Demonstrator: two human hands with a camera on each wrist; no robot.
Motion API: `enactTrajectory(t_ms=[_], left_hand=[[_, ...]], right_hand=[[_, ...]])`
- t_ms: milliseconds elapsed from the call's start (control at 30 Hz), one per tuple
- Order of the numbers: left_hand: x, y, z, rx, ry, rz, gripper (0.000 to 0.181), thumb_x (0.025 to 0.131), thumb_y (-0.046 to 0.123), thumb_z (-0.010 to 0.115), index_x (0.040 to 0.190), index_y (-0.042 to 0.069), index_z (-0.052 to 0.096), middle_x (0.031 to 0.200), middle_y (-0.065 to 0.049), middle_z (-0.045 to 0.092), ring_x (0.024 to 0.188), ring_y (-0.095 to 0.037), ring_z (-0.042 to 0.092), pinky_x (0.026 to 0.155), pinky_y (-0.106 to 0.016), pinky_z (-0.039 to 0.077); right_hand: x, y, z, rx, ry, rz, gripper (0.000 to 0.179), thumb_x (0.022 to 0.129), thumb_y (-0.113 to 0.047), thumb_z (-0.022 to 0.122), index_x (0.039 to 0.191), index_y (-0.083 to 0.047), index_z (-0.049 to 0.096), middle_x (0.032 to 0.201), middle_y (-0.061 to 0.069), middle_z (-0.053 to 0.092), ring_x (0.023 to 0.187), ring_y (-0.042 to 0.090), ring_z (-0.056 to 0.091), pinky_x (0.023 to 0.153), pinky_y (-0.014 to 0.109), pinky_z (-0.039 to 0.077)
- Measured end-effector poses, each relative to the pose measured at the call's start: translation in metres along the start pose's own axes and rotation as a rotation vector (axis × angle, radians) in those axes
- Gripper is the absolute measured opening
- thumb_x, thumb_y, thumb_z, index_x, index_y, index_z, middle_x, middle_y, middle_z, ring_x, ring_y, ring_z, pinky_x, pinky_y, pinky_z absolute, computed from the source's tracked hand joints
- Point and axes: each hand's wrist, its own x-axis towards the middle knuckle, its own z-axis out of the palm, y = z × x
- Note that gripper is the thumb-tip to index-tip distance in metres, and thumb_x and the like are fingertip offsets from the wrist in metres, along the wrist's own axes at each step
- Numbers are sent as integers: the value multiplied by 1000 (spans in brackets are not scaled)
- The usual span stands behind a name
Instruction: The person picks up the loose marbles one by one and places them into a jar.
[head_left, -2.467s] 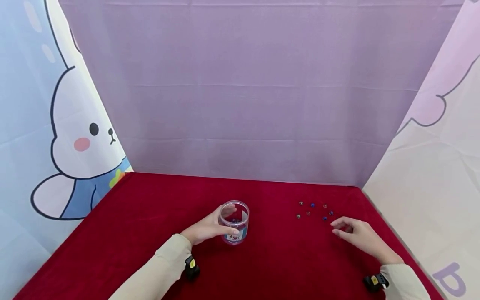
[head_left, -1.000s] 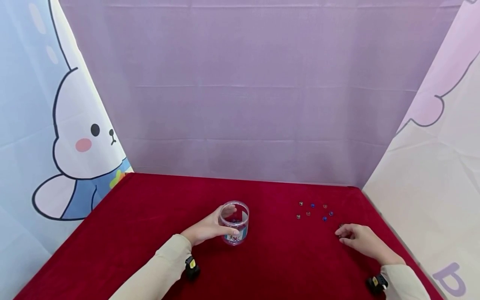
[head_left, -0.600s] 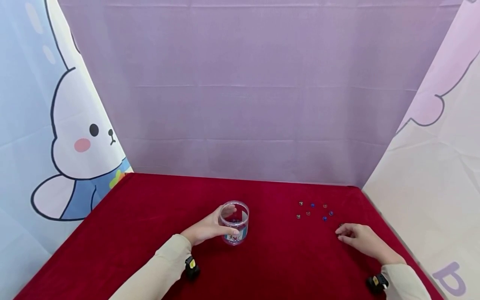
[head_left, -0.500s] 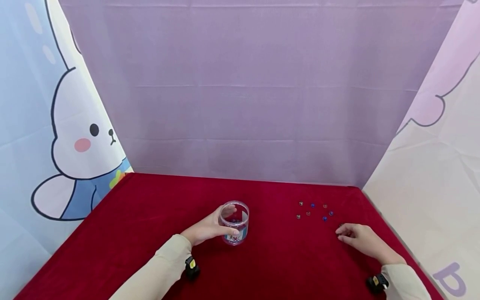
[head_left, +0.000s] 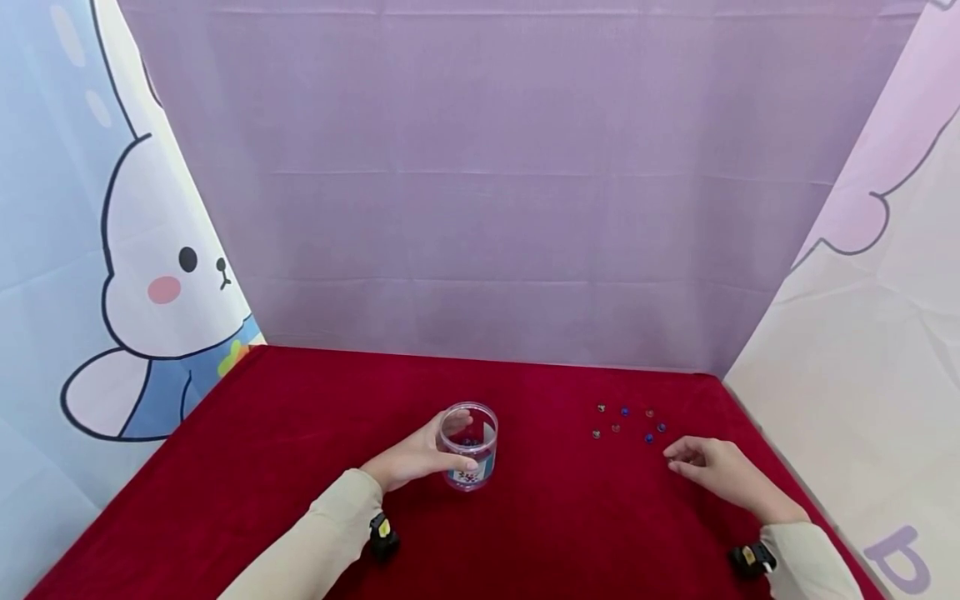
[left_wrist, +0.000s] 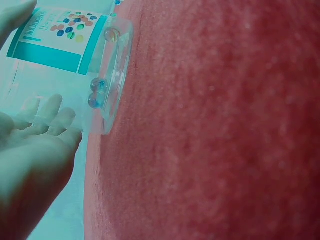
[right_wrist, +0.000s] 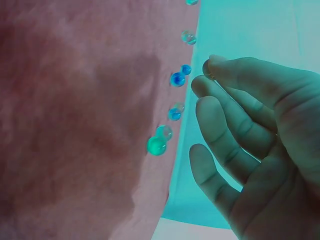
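Right hand (head_left: 716, 473) has just risen off counter (head_left: 555, 525), pinching marble (right_wrist: 207, 70), leaving seven loose marbles (head_left: 625, 411) there. Left hand (head_left: 414, 457) grips clear labelled jar (head_left: 482, 457), more marbles (left_wrist: 95, 100) inside.

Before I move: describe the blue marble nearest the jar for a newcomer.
On the red cloth, loose marbles lie between the clear jar and the right hand. The blue marble sits toward the group's far edge, leftmost of the three blue ones.
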Motion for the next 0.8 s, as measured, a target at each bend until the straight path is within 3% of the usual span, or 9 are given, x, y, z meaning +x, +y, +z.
enactTrajectory(t_ms=[467,800], left_hand=[[-1,-1,-1,-6,-2,-2,89,86,28,82,154,8,28,156,-11,36,139,-34,34,105,-52,42],[-1,0,-1,-13,-4,-1,89,86,27,82,154,8,28,155,-12,36,139,-34,35,106,-52,42]], right_hand=[[9,-23,-7,82,29,-65,14,91,-15,75,105,-10,73,91,-8,69,77,4,62,66,24,53],[14,-37,-11,93,46,-104,13,92,-15,74,105,-17,73,94,-10,69,78,5,63,67,25,53]])
